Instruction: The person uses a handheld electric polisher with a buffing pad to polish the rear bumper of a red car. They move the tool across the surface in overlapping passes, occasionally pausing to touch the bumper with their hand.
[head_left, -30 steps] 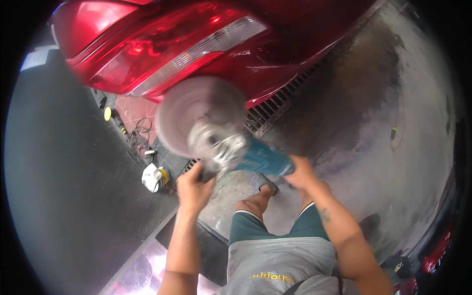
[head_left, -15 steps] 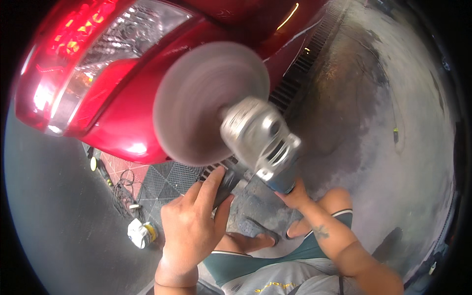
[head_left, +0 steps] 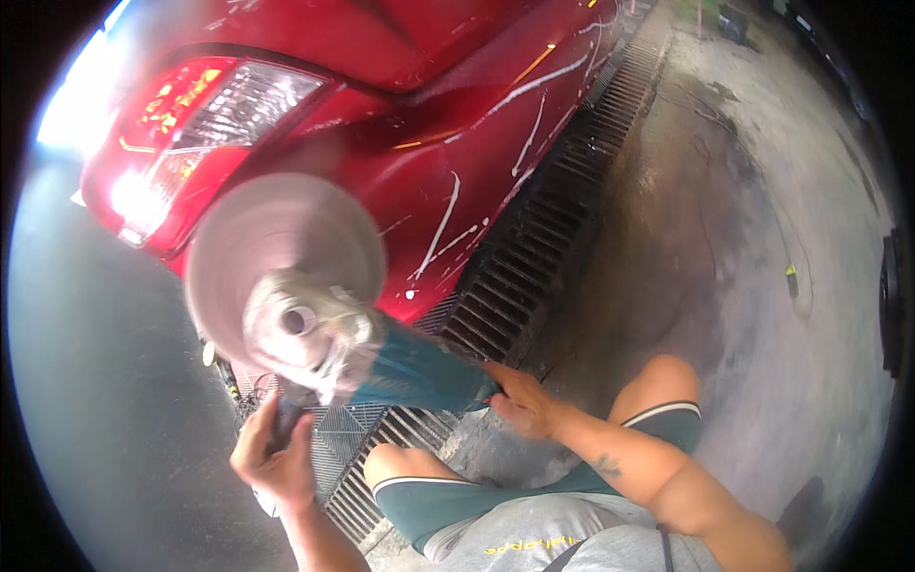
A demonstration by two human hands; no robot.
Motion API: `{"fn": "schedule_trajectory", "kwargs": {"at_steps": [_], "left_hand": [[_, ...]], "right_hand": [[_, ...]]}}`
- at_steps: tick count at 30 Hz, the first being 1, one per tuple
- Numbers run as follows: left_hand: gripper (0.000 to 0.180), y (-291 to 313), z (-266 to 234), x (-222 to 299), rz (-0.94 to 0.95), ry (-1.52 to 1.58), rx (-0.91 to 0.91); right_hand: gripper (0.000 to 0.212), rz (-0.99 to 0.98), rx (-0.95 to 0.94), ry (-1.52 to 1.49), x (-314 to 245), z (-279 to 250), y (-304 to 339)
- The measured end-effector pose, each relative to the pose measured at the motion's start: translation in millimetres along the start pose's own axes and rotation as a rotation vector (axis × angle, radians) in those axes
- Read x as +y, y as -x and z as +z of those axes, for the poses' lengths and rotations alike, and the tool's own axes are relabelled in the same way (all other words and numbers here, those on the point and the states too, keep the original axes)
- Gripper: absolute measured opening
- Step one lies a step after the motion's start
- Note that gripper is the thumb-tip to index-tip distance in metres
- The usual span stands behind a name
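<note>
The polisher hangs slantwise between both hands: the left hand has its grip wrapped around the dark side handle, the right hand has its grip clasped at the rear of the teal body. The blurred round pad sits beyond the left hand, hiding part of the red car below its tail light; I can't tell if they touch. White streaks mark the paint rightward, beside a slatted floor drain
</note>
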State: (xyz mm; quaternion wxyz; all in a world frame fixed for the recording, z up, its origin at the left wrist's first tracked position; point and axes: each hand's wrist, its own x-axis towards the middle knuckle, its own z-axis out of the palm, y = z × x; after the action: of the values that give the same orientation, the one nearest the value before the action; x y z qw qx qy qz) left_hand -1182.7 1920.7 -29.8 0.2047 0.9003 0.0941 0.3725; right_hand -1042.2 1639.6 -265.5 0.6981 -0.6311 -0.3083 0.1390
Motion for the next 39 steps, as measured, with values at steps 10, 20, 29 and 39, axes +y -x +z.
{"fn": "schedule_trajectory", "kwargs": {"at_steps": [10,20,29,39], "left_hand": [[0.045,-42.7,133.8,103.2,0.216,-0.072,-0.244],[0.048,13.5,92.6,33.8,-0.056,-0.101,-0.128],[0.049,96.9,31.1,-110.8,-0.301,0.106,0.143],[0.056,40.3,65.6,-16.0,-0.096,0.027,-0.029]], "right_hand": [[0.079,0.075,0.520,-0.257,171.6,-21.8,40.1],[0.097,-0.239,0.246,0.183,114.9,-24.1,12.1],[0.093,-0.302,-0.033,0.418,82.0,18.9,-25.4],[0.075,0.042,0.131,0.272,67.7,4.5,-13.7]]}}
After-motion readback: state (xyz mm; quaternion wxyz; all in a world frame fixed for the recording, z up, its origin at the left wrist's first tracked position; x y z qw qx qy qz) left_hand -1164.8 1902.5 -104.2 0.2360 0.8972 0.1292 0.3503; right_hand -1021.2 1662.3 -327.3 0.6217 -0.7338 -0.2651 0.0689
